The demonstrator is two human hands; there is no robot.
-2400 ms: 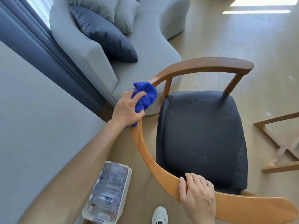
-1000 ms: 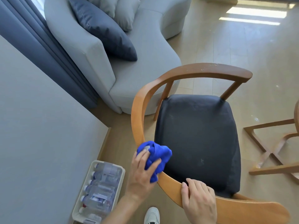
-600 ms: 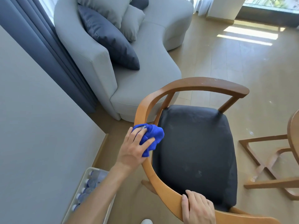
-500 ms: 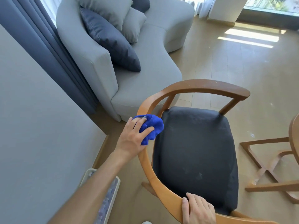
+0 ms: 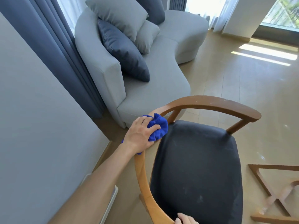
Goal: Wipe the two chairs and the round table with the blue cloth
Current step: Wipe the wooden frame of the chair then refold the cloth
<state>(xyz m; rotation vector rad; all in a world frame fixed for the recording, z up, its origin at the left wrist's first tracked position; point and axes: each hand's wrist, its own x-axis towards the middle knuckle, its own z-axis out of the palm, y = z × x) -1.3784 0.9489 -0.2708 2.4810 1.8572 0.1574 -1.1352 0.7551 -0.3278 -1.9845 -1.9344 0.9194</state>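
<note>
A wooden armchair (image 5: 210,103) with a curved backrest rail and a dark seat cushion (image 5: 199,167) fills the lower middle. My left hand (image 5: 140,136) presses the bunched blue cloth (image 5: 159,128) onto the curved rail at its left bend. My right hand (image 5: 186,219) rests on the same rail at the bottom edge; only its fingertips show. The wooden base of a second piece of furniture (image 5: 275,194) shows at the right edge. The round table's top is out of sight.
A grey curved sofa (image 5: 161,75) with dark and grey pillows stands behind the chair. A grey wall (image 5: 32,126) and dark curtains (image 5: 53,50) are to the left. A white tray edge (image 5: 110,206) lies on the floor under my left arm.
My left hand has slid the blue cloth along the rail, away from my right hand and up toward the chair's left bend. The view has tilted upward, cutting off most of my right hand.
</note>
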